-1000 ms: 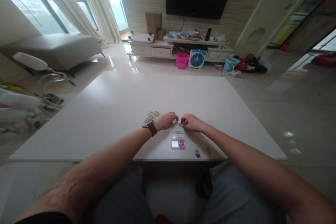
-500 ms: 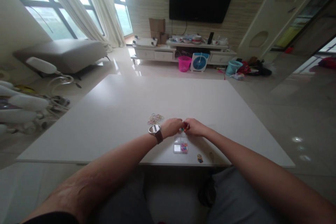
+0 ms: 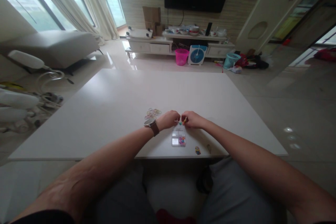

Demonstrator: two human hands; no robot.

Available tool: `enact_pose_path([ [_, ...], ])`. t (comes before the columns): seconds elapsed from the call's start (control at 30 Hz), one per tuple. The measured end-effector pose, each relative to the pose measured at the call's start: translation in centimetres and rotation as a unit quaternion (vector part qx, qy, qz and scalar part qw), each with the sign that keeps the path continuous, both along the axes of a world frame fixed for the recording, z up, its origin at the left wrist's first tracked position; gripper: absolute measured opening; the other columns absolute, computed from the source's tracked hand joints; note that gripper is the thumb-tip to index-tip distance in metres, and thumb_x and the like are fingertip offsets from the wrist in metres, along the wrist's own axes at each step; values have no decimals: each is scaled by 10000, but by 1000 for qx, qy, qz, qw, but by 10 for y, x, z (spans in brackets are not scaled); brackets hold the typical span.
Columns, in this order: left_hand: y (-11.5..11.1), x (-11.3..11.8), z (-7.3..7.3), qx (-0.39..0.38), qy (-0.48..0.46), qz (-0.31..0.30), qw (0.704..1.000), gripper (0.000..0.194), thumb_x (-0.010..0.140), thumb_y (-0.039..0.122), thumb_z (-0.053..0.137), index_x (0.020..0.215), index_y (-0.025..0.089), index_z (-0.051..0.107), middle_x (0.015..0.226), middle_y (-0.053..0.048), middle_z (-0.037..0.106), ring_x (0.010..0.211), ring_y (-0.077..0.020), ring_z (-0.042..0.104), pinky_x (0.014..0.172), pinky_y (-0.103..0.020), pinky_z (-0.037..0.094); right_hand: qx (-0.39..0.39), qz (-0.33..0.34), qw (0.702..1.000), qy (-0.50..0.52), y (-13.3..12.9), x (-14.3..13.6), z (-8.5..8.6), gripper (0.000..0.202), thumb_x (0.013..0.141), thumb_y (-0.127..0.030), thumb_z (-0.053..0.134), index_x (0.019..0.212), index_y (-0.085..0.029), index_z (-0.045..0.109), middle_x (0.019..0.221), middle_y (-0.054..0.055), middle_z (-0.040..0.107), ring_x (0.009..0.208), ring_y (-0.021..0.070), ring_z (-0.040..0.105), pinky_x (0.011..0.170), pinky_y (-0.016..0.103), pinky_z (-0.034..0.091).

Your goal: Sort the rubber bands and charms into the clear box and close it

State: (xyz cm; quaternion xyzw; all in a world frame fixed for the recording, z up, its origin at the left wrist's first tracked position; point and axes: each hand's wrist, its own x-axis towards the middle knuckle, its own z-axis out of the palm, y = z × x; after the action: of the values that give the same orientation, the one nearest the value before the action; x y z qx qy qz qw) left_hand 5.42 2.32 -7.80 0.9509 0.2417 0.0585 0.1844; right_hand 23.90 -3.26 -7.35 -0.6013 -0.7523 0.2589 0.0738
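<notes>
Over the near part of the white table (image 3: 157,89), my left hand (image 3: 168,119) is pinched closed, a watch (image 3: 150,123) on its wrist. What it holds, if anything, is too small to make out. Close beside it, my right hand (image 3: 193,119) is closed on a small orange piece (image 3: 184,121). A tiny teal piece (image 3: 180,123) shows between the hands; whether it is joined to the orange one I cannot tell. Just below them lies a clear compartment box (image 3: 175,142) with pink and other bright pieces (image 3: 182,141) in one section.
A loose pile of thin coloured bands (image 3: 152,113) lies left of the hands. Near the front edge are a small yellow-and-blue cartoon figure (image 3: 197,150) and a small dull item (image 3: 209,148). Beyond the table stand a pink basket (image 3: 181,57) and a box fan (image 3: 197,55).
My hands have drawn slightly apart, so a gap now shows between the fingertips. The whole view has tilted a little, shifting the table and everything on it upward in the picture.
</notes>
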Motion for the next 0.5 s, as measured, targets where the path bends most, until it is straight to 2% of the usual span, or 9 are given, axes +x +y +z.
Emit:
enact_pose_path([
  [0.13,3,-2,1,-1,-6,-9,1000,192,749,96,607,884,165,724,836,-44,695,779,-157,623,751,-251,486,-4,-2,1000,8,0,1,-1,157,710,-98,711,857,-153,708,873,35,691,712,115,607,648,194,421],
  [0.37,1,-7,10,-3,0,-22,1000,204,743,94,604,899,155,722,847,-47,693,758,-145,615,725,-238,484,-10,-8,1000,19,2,3,-3,220,670,-45,704,869,-139,711,877,45,693,732,120,615,617,182,417],
  [0.5,3,-8,9,-13,5,-26,1000,236,717,71,605,902,161,721,846,-39,698,741,-136,618,712,-228,486,-11,-15,999,27,3,4,-5,233,663,-48,713,877,-141,703,881,45,685,719,118,607,595,179,413],
])
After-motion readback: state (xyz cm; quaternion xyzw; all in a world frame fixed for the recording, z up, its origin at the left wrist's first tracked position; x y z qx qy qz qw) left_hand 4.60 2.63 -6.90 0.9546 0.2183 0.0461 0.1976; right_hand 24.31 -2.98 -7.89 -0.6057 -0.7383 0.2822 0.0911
